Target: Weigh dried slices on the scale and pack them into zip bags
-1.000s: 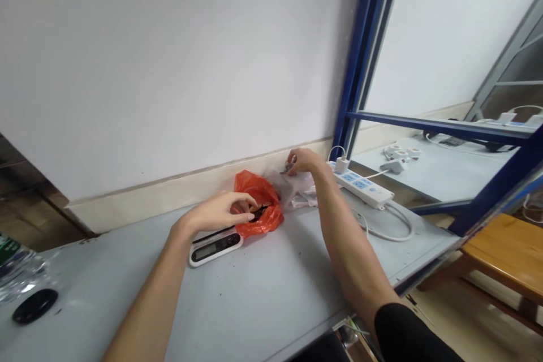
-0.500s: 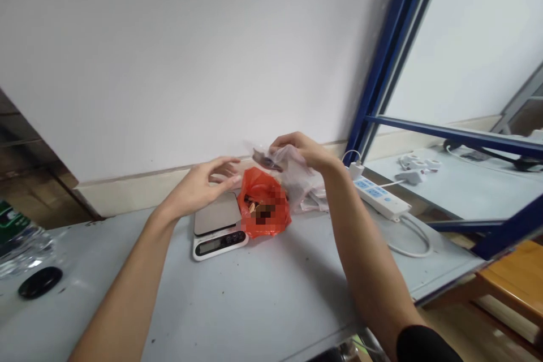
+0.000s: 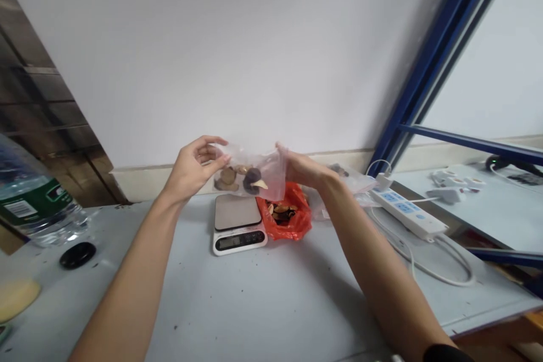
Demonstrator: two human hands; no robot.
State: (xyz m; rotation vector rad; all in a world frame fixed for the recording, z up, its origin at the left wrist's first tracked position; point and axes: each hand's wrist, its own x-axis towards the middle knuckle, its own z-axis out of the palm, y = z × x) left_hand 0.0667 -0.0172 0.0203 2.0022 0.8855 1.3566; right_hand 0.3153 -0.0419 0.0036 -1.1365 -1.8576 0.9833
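A clear plastic bag [image 3: 274,172] hangs above the table with several brown and dark slices and a pale piece showing through it. My left hand [image 3: 193,167] pinches its left top edge between thumb and fingers. The right edge is held by my right hand [image 3: 302,167], whose fingers are partly hidden by the bag and wrist. Just below stands a white kitchen scale [image 3: 238,214] with a bare metal plate. Touching its right side is an open red plastic bag [image 3: 302,225] with brown dried pieces inside.
More clear bags [image 3: 354,184] lie behind my right forearm. A white power strip [image 3: 407,214] with cables sits farther right, beside a blue metal frame [image 3: 418,68]. On the left are a large water bottle [image 3: 36,195] and a black oval object [image 3: 77,255].
My right hand has brought the clear bag left and over the scale. My left hand has taken hold of its left edge, and the bag is now spread between both hands. The view has shifted.
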